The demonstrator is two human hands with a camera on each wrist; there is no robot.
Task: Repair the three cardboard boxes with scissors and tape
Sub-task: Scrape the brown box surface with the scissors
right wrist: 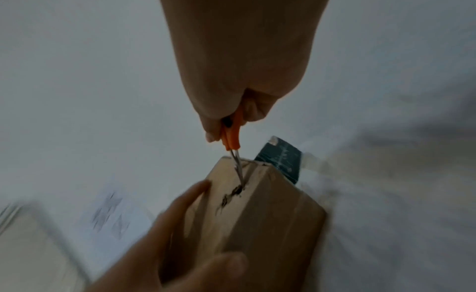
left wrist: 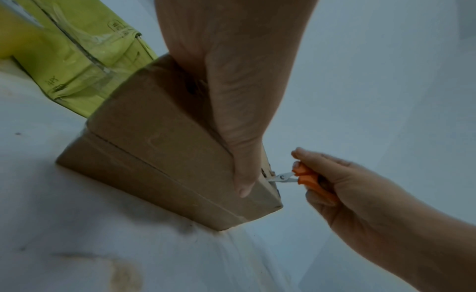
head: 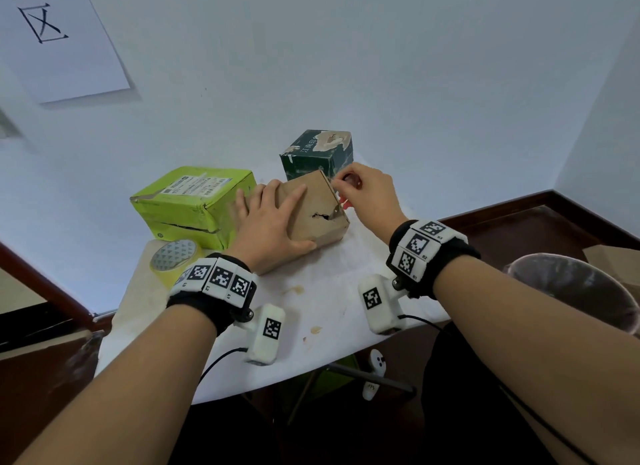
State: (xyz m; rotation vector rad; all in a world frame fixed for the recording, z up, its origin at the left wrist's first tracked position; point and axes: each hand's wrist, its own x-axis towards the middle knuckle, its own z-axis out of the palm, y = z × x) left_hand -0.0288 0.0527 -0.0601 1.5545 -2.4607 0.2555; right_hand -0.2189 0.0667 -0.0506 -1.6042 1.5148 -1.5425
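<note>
A brown cardboard box [head: 323,229] sits mid-table with a jagged tear [head: 322,216] in its top near the right edge. My left hand [head: 273,215] lies flat on the box top, fingers straight, thumb down the near side. My right hand [head: 367,193] grips small orange-handled scissors [left wrist: 304,175]; their blade tips [right wrist: 238,170] touch the box at the tear [right wrist: 231,194]. A lime-green box [head: 187,201] with a split side stands to the left. A dark green box [head: 318,153] with scuffed patches stands behind. A yellow tape roll [head: 175,258] lies at the table's left front.
The white-covered table [head: 311,309] is small, with stains near the front. A lined waste bin [head: 571,288] stands on the floor at the right. White walls close in behind and to the right. A paper sign [head: 59,39] hangs on the wall.
</note>
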